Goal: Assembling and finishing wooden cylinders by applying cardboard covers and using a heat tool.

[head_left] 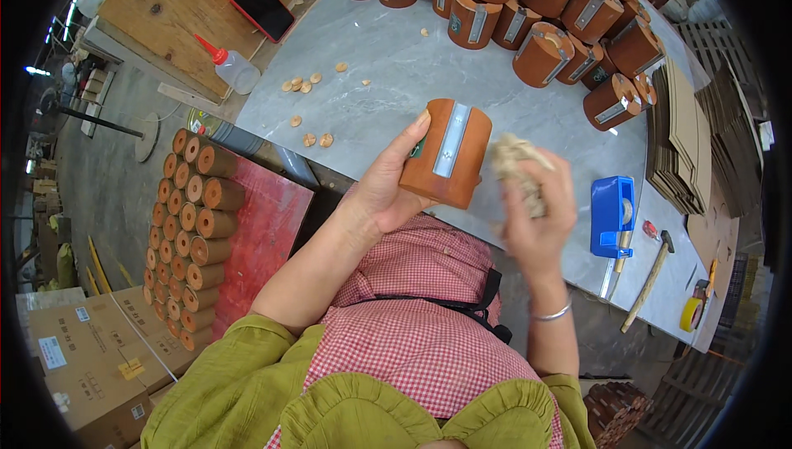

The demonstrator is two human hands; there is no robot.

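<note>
Head view: left hand (386,187) is clamped on the brown cylinder (470,156), held over the near edge of the table (371,57); right hand (540,222) grips a rag (520,160), just beside. Light, even strokes probably work best (metal strip (452,140) may snag).

Brown cylinder (471,155) with a metal strip (452,141) in the left fingers (410,137), crumpled cloth (511,157) in the right fingers (517,211), grey table (388,57) beyond
</note>
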